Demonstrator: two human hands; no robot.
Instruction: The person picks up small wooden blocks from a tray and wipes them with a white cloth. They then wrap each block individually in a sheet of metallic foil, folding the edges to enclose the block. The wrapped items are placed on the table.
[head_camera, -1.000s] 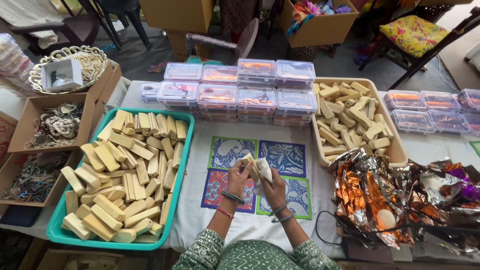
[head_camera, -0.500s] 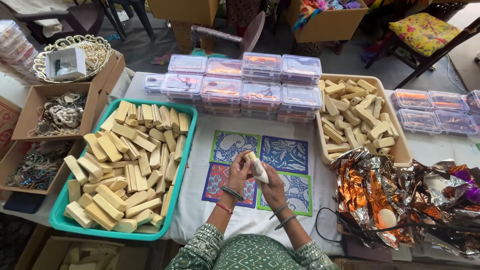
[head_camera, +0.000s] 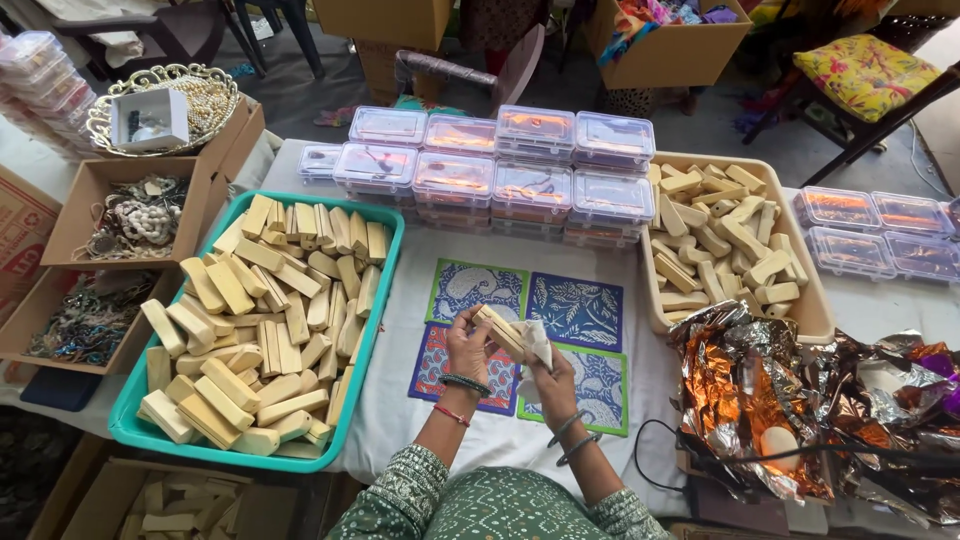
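White cloth covers the table (head_camera: 400, 420), four patterned mats (head_camera: 575, 310) at its middle. Above them the left hand (head_camera: 468, 345) pinches a pale wooden block (head_camera: 500, 330), while the right hand (head_camera: 550, 378) presses a white cloth (head_camera: 537, 345) to it with curled fingers. A loose pinch could drop it. Close by sit the teal tray (head_camera: 130, 425), crinkled foil (head_camera: 760, 370) and stacked lidded boxes (head_camera: 500, 180).
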